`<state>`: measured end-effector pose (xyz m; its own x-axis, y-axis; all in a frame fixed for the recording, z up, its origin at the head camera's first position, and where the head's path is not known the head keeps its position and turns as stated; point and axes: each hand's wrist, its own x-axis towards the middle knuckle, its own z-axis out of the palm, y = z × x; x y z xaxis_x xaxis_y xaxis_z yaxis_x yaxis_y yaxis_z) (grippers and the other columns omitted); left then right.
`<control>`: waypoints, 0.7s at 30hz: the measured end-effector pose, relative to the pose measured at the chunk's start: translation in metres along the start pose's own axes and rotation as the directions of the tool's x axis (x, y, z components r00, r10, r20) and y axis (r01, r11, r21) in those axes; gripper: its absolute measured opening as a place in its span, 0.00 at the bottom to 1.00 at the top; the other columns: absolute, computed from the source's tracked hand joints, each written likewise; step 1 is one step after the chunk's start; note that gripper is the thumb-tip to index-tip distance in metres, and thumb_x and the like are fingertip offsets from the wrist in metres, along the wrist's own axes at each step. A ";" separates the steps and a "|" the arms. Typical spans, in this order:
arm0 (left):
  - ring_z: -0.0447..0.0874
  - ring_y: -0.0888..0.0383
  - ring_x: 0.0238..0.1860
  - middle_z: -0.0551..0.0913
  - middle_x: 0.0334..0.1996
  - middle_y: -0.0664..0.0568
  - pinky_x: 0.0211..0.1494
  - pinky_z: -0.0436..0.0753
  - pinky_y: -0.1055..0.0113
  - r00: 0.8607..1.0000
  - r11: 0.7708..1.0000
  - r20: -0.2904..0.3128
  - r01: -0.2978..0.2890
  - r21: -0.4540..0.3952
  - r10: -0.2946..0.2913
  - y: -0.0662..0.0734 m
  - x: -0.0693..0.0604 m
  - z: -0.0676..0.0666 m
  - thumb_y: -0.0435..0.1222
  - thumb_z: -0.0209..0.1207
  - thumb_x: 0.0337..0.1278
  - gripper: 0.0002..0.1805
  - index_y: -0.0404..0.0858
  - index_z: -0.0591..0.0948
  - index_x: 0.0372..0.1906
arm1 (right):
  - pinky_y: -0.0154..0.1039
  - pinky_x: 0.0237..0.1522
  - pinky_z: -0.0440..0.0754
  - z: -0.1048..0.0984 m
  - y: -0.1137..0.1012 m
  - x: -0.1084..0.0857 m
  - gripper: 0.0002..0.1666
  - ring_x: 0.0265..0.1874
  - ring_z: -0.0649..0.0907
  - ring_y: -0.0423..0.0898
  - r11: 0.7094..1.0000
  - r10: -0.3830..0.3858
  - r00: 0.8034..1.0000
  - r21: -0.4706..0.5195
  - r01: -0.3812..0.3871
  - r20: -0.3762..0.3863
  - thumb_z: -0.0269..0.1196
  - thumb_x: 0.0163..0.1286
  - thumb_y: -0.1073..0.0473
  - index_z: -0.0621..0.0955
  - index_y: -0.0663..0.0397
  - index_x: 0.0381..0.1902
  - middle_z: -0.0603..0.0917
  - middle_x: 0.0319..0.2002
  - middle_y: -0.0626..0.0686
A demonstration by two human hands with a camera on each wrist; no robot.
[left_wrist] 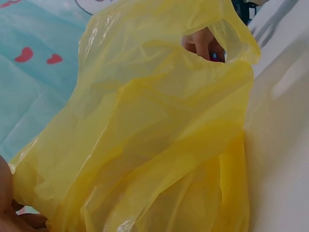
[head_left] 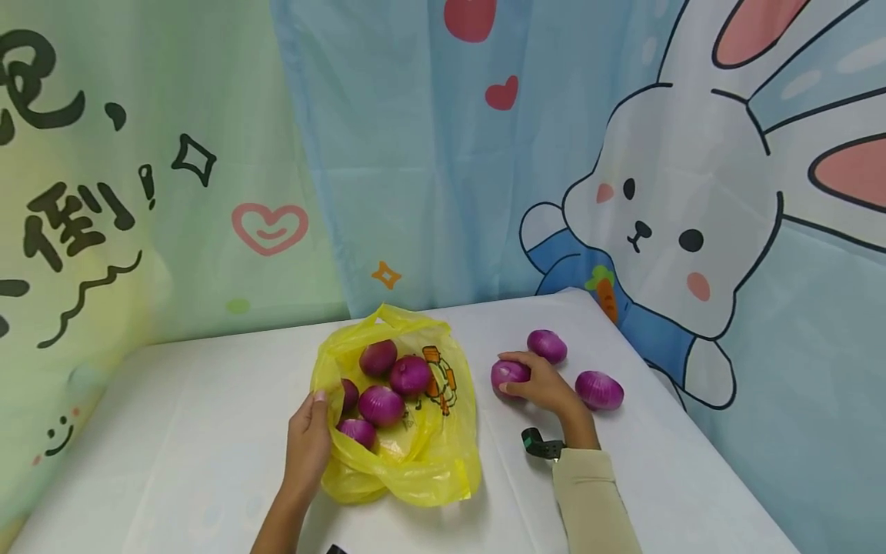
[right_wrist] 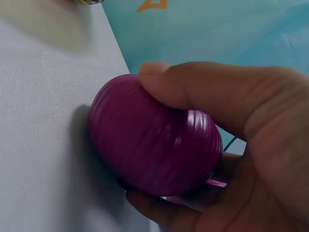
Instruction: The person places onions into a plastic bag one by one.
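My right hand (head_left: 554,388) pinches an onion (head_left: 508,375) between thumb and fingers, just right of the yellow bag (head_left: 446,454) on the worktop (head_left: 208,431), its long axis slanting from upper left to lower right in the right wrist view, while my left hand (head_left: 309,438) pinches the bag's left rim, the mouth facing up. On the curtain (head_left: 408,154) behind, I can read "倒!" at left. Only the head view shows five onions (head_left: 381,406) inside; the left wrist view shows the bag's outside.
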<state>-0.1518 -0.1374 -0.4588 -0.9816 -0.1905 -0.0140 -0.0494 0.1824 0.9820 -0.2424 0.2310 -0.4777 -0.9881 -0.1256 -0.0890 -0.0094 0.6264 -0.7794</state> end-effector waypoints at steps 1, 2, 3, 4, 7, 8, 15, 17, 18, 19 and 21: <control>0.66 0.51 0.62 0.71 0.62 0.42 0.69 0.63 0.54 1.000 1.000 0.000 0.001 -0.001 -0.001 0.000 0.000 0.000 0.53 0.34 0.77 0.30 0.37 0.69 0.66 | 0.62 0.57 0.71 0.000 0.000 0.000 0.35 0.63 0.67 0.63 1.000 0.001 1.000 -0.001 -0.001 -0.006 0.71 0.60 0.59 0.75 0.46 0.65 0.70 0.65 0.60; 0.66 0.51 0.62 0.71 0.62 0.42 0.69 0.64 0.54 1.000 1.000 0.003 0.002 -0.003 -0.002 0.000 0.000 0.000 0.53 0.34 0.77 0.30 0.37 0.69 0.66 | 0.62 0.57 0.71 0.000 0.000 0.000 0.35 0.64 0.67 0.63 1.000 0.000 1.000 0.001 0.000 -0.011 0.71 0.60 0.58 0.75 0.46 0.65 0.70 0.65 0.60; 0.66 0.51 0.62 0.71 0.62 0.43 0.69 0.63 0.53 1.000 1.000 0.004 0.002 -0.001 -0.002 0.000 0.001 0.000 0.53 0.34 0.77 0.30 0.37 0.69 0.66 | 0.62 0.58 0.71 0.000 0.000 0.000 0.35 0.64 0.67 0.63 1.000 0.002 1.000 0.008 -0.002 -0.019 0.72 0.60 0.59 0.75 0.45 0.65 0.70 0.65 0.60; 0.66 0.50 0.62 0.71 0.62 0.42 0.69 0.63 0.53 1.000 1.000 0.004 0.002 0.000 -0.002 0.000 0.001 0.000 0.53 0.34 0.77 0.30 0.37 0.69 0.66 | 0.62 0.58 0.71 0.000 0.000 0.000 0.35 0.64 0.67 0.62 1.000 0.001 1.000 0.009 0.000 -0.025 0.72 0.60 0.58 0.75 0.44 0.65 0.70 0.65 0.59; 0.67 0.51 0.60 0.72 0.61 0.42 0.67 0.66 0.57 1.000 1.000 0.001 0.007 0.007 -0.007 0.001 0.002 -0.001 0.53 0.34 0.77 0.29 0.36 0.70 0.64 | 0.62 0.58 0.70 0.001 -0.002 0.001 0.36 0.65 0.67 0.62 1.000 -0.020 0.999 0.013 0.020 -0.040 0.71 0.60 0.56 0.74 0.43 0.66 0.70 0.66 0.58; 0.68 0.52 0.59 0.73 0.60 0.43 0.65 0.68 0.62 1.000 1.000 -0.001 0.006 0.013 -0.006 0.001 0.002 -0.001 0.53 0.34 0.77 0.29 0.36 0.71 0.64 | 0.62 0.59 0.70 0.002 -0.004 0.002 0.36 0.65 0.67 0.61 0.999 -0.026 0.999 0.019 0.027 -0.045 0.71 0.60 0.56 0.74 0.42 0.66 0.70 0.66 0.58; 0.68 0.53 0.58 0.73 0.59 0.42 0.54 0.67 0.82 1.000 1.000 0.000 -0.013 0.016 0.013 0.002 0.000 -0.001 0.50 0.34 0.78 0.28 0.35 0.71 0.64 | 0.61 0.60 0.68 0.001 -0.015 0.000 0.35 0.65 0.67 0.61 0.996 -0.059 0.995 0.055 0.063 -0.076 0.69 0.63 0.53 0.73 0.43 0.67 0.70 0.67 0.58; 0.67 0.52 0.60 0.73 0.61 0.42 0.59 0.67 0.77 1.000 1.000 0.003 -0.014 0.010 0.014 0.001 0.000 0.000 0.49 0.34 0.78 0.28 0.35 0.71 0.65 | 0.61 0.60 0.68 0.001 -0.016 0.000 0.35 0.65 0.68 0.61 0.995 -0.070 0.994 0.066 0.075 -0.082 0.69 0.63 0.53 0.73 0.44 0.67 0.70 0.67 0.59; 0.67 0.52 0.61 0.72 0.62 0.42 0.62 0.66 0.73 1.000 1.000 0.005 -0.011 0.008 0.011 0.001 0.000 0.000 0.49 0.34 0.78 0.28 0.35 0.70 0.66 | 0.61 0.60 0.69 0.001 -0.017 0.000 0.34 0.65 0.68 0.61 0.994 -0.073 0.994 0.074 0.079 -0.084 0.70 0.63 0.53 0.73 0.44 0.67 0.70 0.67 0.59; 0.67 0.52 0.62 0.72 0.62 0.42 0.65 0.66 0.69 1.000 1.000 0.005 -0.007 0.007 0.007 0.001 0.000 0.000 0.49 0.34 0.78 0.28 0.35 0.70 0.66 | 0.60 0.60 0.69 0.001 -0.018 -0.001 0.34 0.65 0.68 0.61 0.993 -0.077 0.993 0.082 0.084 -0.084 0.70 0.62 0.53 0.73 0.44 0.67 0.70 0.66 0.59; 0.66 0.51 0.62 0.72 0.62 0.41 0.68 0.64 0.59 1.000 1.000 0.003 -0.001 0.005 0.001 0.000 -0.001 0.000 0.50 0.34 0.78 0.29 0.35 0.70 0.66 | 0.60 0.59 0.70 0.002 -0.019 -0.001 0.35 0.64 0.68 0.61 0.990 -0.092 0.993 0.097 0.100 -0.080 0.70 0.62 0.54 0.74 0.45 0.67 0.70 0.66 0.59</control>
<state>-0.1509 -0.1371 -0.4591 -0.9822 -0.1876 -0.0134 -0.0493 0.1878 0.9810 -0.2408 0.2180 -0.4638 -0.9922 -0.1206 0.0331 -0.0929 0.5333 -0.8408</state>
